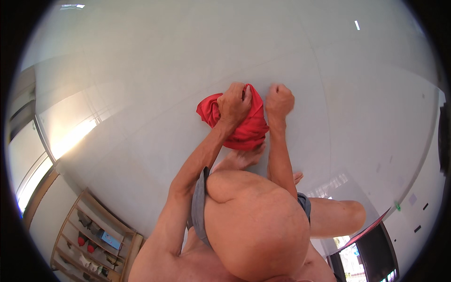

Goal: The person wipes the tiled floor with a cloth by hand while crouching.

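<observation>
A bunched red cloth (246,135) lies in folds on the pale, smooth floor, just in front of my bare foot (239,159). My left hand (233,103) is closed on its upper part, with the fabric rising past the thumb side and spreading out to the left. To the right of the cloth, a short gap away, my right hand (280,100) is curled into a fist and a little blurred. The inside of that fist is hidden, so whatever it may hold does not show. My bent knee (258,221) fills the space between my forearms.
At the lower left stands a wooden shelf rack (84,221) with shoes and a blue box (110,240) on it. A bright window (35,183) is at the left wall, throwing glare on the floor. An open doorway (354,263) lies at the lower right.
</observation>
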